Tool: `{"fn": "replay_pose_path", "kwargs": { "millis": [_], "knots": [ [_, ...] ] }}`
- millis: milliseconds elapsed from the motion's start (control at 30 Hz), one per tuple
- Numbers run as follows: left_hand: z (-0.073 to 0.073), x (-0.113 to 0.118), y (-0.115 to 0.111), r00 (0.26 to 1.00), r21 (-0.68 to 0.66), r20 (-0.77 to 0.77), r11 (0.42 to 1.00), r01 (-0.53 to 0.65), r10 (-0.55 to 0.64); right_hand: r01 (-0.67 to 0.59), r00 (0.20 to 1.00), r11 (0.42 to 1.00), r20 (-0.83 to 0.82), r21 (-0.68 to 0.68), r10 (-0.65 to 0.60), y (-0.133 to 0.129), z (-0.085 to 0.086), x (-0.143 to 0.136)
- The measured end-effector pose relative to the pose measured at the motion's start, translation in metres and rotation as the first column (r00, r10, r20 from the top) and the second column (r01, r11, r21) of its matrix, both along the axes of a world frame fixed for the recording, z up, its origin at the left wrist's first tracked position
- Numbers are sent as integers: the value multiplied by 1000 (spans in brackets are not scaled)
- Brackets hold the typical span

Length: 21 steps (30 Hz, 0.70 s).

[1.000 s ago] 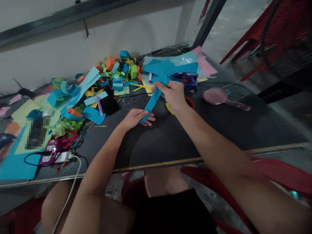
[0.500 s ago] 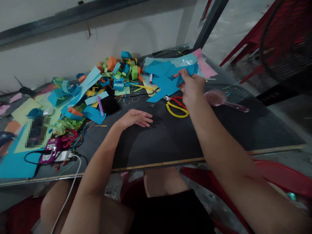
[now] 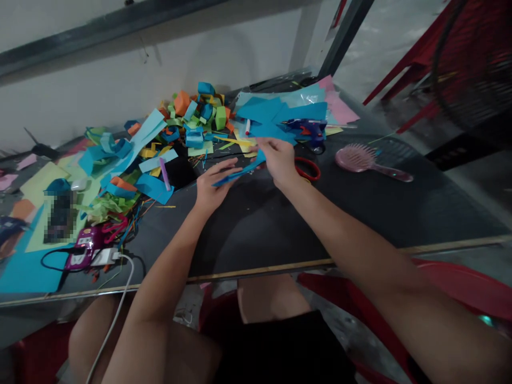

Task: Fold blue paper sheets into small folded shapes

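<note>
Hands [image 3: 246,170] w/ blue strip [image 3: 245,172] btwn them.

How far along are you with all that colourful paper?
The heap of small bent paper shapes looks done. In hand is one blue strip: the right hand pinches one end, and the other end lies against the left hand. The flat blue pieces and light-blue strips look unshaped, so some may be left. I can't tell how many are needed.
</note>
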<state>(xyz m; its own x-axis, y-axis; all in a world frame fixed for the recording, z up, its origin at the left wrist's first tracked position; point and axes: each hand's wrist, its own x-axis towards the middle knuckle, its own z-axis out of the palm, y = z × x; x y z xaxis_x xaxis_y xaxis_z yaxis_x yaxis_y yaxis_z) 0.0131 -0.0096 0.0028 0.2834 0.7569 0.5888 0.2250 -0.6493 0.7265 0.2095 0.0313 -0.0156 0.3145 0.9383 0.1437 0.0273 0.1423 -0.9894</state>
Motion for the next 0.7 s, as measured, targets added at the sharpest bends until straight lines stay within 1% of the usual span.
{"fn": "replay_pose_path", "kwargs": {
  "millis": [33, 67, 100, 133, 167, 200, 233, 267, 333, 400, 467, 600, 700],
  "knots": [
    [1, 1, -1, 998, -18, 17, 998, -67, 68, 48, 997, 998, 54, 40, -50, 0, 1, 3],
    [2, 2, -2, 991, -45, 18, 990, -134, 135, 83, 987, 991, 131, 109, -97, -2, 4, 5],
    [2, 2, -2, 981, -74, 15, 978, -194, 196, 87, 967, 977, 220, 195, -130, -5, 9, 6],
    [3, 2, -2, 971, -101, 10, 966, -237, 239, 32, 946, 963, 302, 268, -115, -9, 14, 7],
    [4, 2, -1, 963, -124, 14, 956, -266, 269, -75, 924, 948, 378, 309, -50, -14, 20, 7],
    [4, 2, -1, 958, -145, 30, 949, -280, 287, -210, 893, 929, 447, 305, 55, -19, 26, 6],
    [5, 2, 0, 955, -165, 56, 946, -278, 291, -339, 849, 900, 501, 274, 167, -23, 30, 5],
    [6, 2, 0, 955, -184, 89, 947, -265, 285, -414, 813, 878, 532, 243, 236, -27, 33, 3],
    [7, 2, 1, 957, -227, 157, 952, -207, 246, -465, 762, 856, 595, 225, 257, -30, 35, -1],
    [7, 2, 2, 949, -276, 236, 951, -141, 209, -474, 733, 853, 634, 218, 245, -28, 33, -3],
    [6, 3, 5, 922, -324, 324, 941, -102, 211, -482, 715, 854, 651, 197, 254, -25, 30, -3],
    [5, 4, 11, 824, -409, 483, 908, -85, 295, -500, 684, 854, 670, 144, 287, -22, 29, 0],
    [6, 3, 14, 766, -469, 546, 881, -57, 340, -522, 655, 846, 687, 110, 315, -22, 29, 1]
  ]
}}
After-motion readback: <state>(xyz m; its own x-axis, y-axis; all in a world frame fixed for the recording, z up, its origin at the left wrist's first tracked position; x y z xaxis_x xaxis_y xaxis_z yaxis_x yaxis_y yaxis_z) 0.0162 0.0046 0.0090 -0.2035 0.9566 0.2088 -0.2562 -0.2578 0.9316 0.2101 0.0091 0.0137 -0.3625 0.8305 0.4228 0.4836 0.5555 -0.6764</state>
